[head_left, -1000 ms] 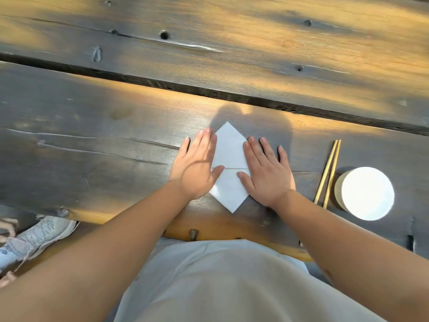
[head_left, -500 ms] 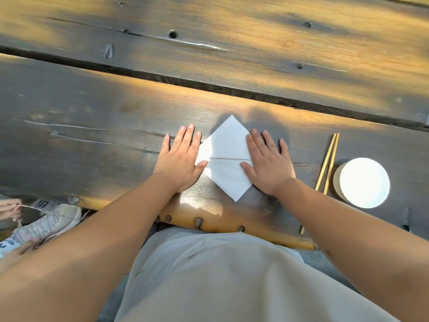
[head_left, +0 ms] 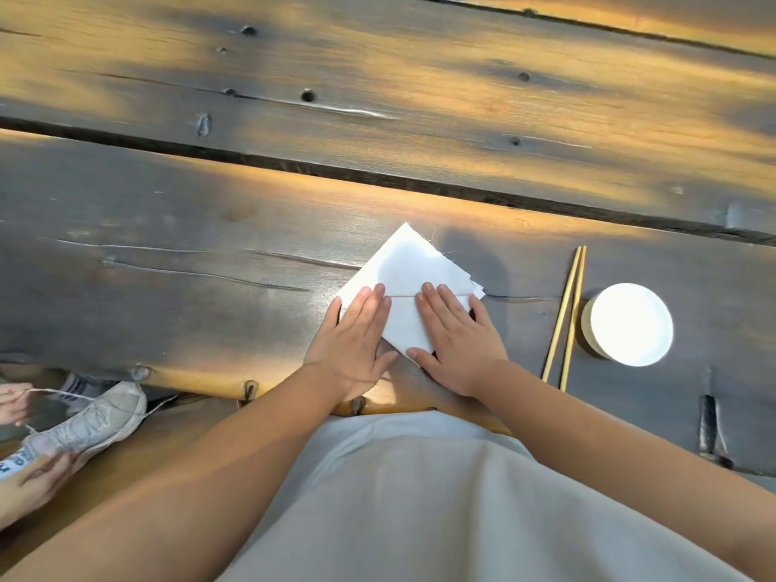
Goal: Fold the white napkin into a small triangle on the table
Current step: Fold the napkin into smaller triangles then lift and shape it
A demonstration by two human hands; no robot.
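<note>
The white napkin (head_left: 406, 262) lies flat on the dark wooden table (head_left: 210, 254) as a diamond shape with a horizontal crease across its middle. My left hand (head_left: 355, 342) rests flat on its lower left part, fingertips at the crease. On the lower right part my right hand (head_left: 457, 338) lies flat too, fingers spread, thumb at the bottom corner. Both palms press down; neither grips the cloth. The upper half of the napkin is uncovered.
A pair of wooden chopsticks (head_left: 567, 317) lies right of the napkin, and a round white dish (head_left: 627, 324) beyond them. A wide gap (head_left: 378, 176) runs between the planks. The table's near edge is just below my wrists. Another person's shoe (head_left: 88, 422) and hand (head_left: 29, 485) show lower left.
Both hands slid from the napkin's left and right sides onto its lower half, fingertips now at the crease. The camera view shifted, showing more of the far planks.
</note>
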